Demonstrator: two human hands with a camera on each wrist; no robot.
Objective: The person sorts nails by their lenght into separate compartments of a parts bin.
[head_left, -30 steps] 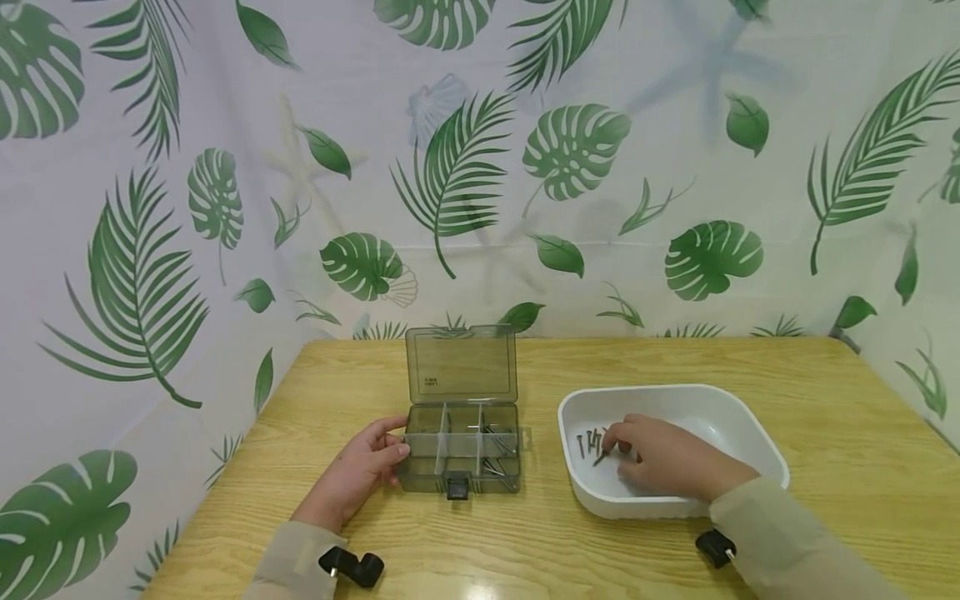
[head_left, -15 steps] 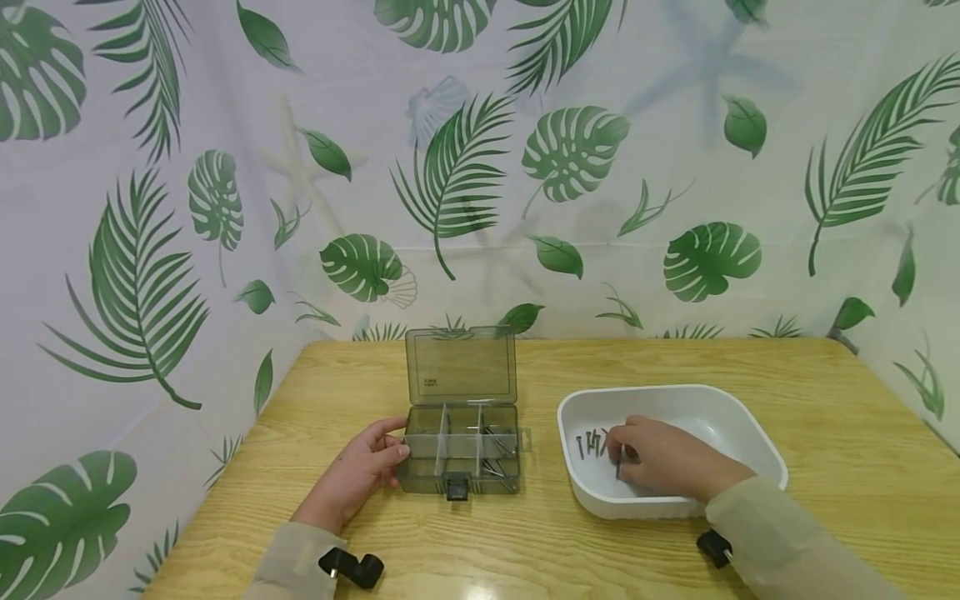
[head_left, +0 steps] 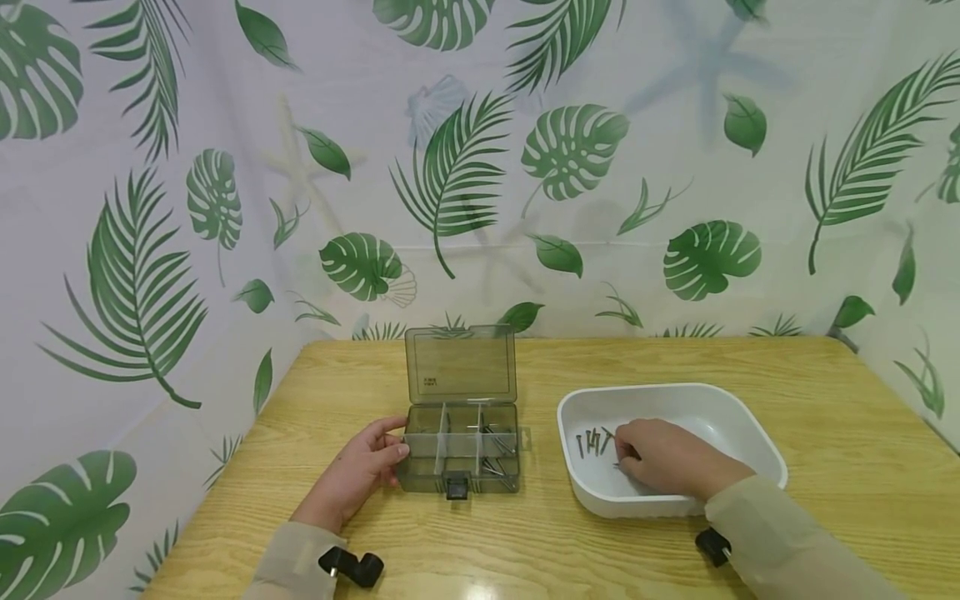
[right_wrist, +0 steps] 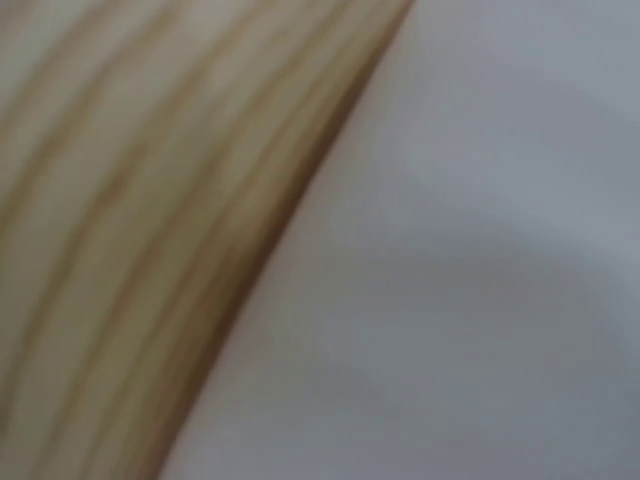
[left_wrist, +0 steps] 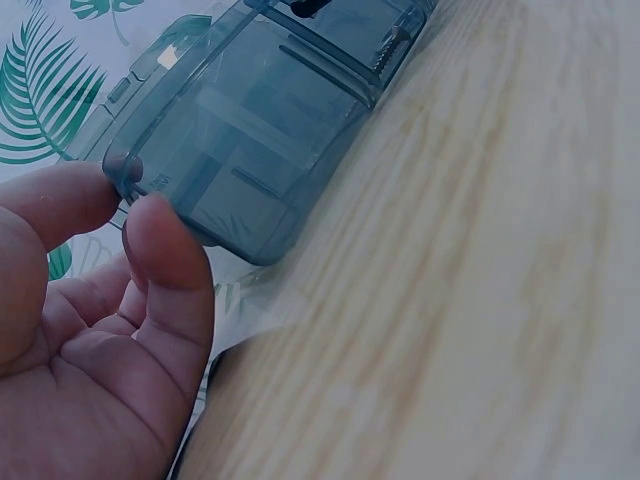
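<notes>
My left hand (head_left: pixel 358 467) holds the left side of a smoky, see-through compartment box (head_left: pixel 459 483), whose lid (head_left: pixel 462 367) stands raised. In the left wrist view, the thumb and a finger pinch the box's corner (left_wrist: pixel 135 180). Several metal screws (head_left: pixel 498 471) lie in its right-hand compartments. My right hand (head_left: pixel 667 457) is inside a white tray (head_left: pixel 750 433), fingers curled. A screw's tip (head_left: pixel 617 466) pokes out by its fingertips; the rest is hidden by the hand. Left of the fingers, several loose screws (head_left: pixel 592 442) lie on the tray floor.
Box and tray stand apart on a wood-grain table (head_left: pixel 540 550). A leaf-printed cloth (head_left: pixel 480 167) hangs behind and at the sides. The right wrist view shows only the tray's blurred white wall (right_wrist: pixel 450 280) and the wood surface (right_wrist: pixel 130 180).
The right hand has shifted slightly right in the tray, away from the loose screws. The screw at its fingertips has turned and is now mostly covered. The left hand and box have stayed put.
</notes>
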